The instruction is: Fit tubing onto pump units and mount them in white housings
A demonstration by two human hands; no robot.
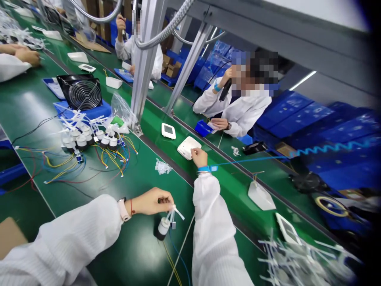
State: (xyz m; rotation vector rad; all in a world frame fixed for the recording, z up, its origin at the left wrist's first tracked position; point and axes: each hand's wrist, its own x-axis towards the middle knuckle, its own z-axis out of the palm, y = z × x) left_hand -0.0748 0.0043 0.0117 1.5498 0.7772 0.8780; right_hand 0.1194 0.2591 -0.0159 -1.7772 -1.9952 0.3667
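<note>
Left fingers [166, 197] tight on a small white cylinder [163, 226]; right fingers [195, 152] loose on a white plastic case [187, 147]; colored wires [61, 167] and a black fan [81, 93] on the green counter [139, 182].

Head-worn camera faces forward and down, over the left hand [150, 201].

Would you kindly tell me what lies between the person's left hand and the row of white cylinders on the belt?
In the head view, coloured wires trailing from the white cylinders lie on the green belt between those cylinders and the left hand.
</note>
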